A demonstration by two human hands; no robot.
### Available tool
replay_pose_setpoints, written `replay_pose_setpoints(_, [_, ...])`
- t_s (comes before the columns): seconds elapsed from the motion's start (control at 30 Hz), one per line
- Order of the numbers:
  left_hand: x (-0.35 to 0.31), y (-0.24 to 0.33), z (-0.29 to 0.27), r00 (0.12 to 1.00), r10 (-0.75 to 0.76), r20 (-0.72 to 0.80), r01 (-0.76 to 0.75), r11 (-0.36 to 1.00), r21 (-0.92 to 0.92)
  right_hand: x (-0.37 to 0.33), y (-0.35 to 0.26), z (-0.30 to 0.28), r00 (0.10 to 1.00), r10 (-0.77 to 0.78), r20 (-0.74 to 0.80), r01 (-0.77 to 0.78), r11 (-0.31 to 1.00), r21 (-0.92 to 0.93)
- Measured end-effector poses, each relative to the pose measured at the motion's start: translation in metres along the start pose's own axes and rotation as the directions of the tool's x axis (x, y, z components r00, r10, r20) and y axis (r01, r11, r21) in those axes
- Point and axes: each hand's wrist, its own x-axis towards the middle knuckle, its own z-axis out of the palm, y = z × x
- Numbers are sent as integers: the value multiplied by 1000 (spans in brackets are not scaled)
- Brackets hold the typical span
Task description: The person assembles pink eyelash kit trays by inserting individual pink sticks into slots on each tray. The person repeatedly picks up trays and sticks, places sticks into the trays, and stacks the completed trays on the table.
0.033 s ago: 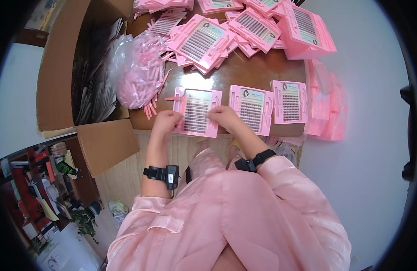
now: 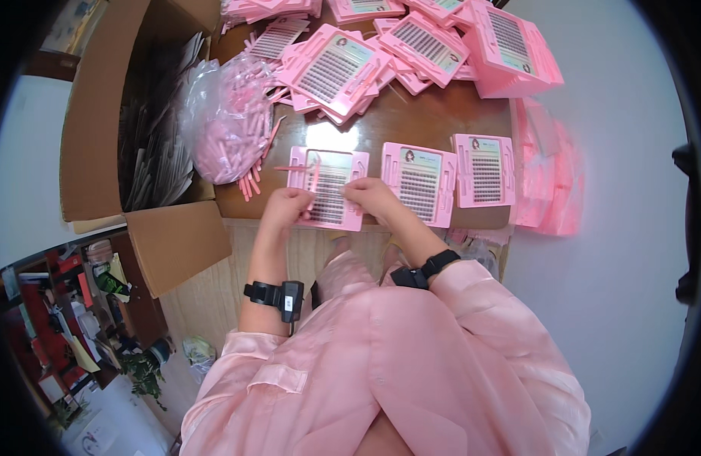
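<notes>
A pink eyelash tray (image 2: 356,218) lies at the table's front edge, holding a card of dark lash clusters (image 2: 327,182). My left hand (image 2: 288,207) is closed in a pinch at the card's left edge, over the tray's side. Opposite it, my right hand (image 2: 371,196) pinches at the card's right edge; the fingertips are small and partly hidden. A thin pink stick, perhaps tweezers (image 2: 291,168), crosses the tray's upper left rim. To the right lie two more filled pink lash trays, a nearer one (image 2: 419,185) and a farther one (image 2: 485,171).
Filled pink trays (image 2: 331,68) are heaped at the back, with an upright stack (image 2: 514,45) at their right. A clear bag of pink sticks (image 2: 229,129) sits beside an open cardboard box (image 2: 96,114) of flat sheets at left. Pink packs (image 2: 544,167) are beyond the table's right edge.
The whole view has shifted slightly, moving the table's things a little left. My fingertips sit somewhat closer together over the lash card. The pink stick's visible part has shifted slightly.
</notes>
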Motion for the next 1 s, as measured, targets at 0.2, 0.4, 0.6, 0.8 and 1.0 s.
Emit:
replay_pose_setpoints(0.2, [7, -6, 125, 988, 56, 143, -46, 996, -72, -6, 34, -52, 996, 70, -63, -50, 961, 270])
replay_pose_setpoints(0.4, [12, -6, 188, 781, 615, 109, -513, 532, 674, -25, 87, -174, 770, -179, -612, 112, 983, -147])
replay_pose_setpoints(0.6, [12, 6, 206, 824, 479, 303, -454, 236, 859, -17, 120, -226, 752, -138, -645, -42, 966, -256])
replay_pose_setpoints(0.8, [16, 3, 205, 835, 445, 324, -442, 191, 876, -11, 121, -223, 779, -25, -626, -183, 947, -266])
replay_pose_setpoints(1.0, [18, 2, 204, 837, 441, 325, -445, 202, 872, -19, 74, -222, 799, 72, -597, -457, 718, -525])
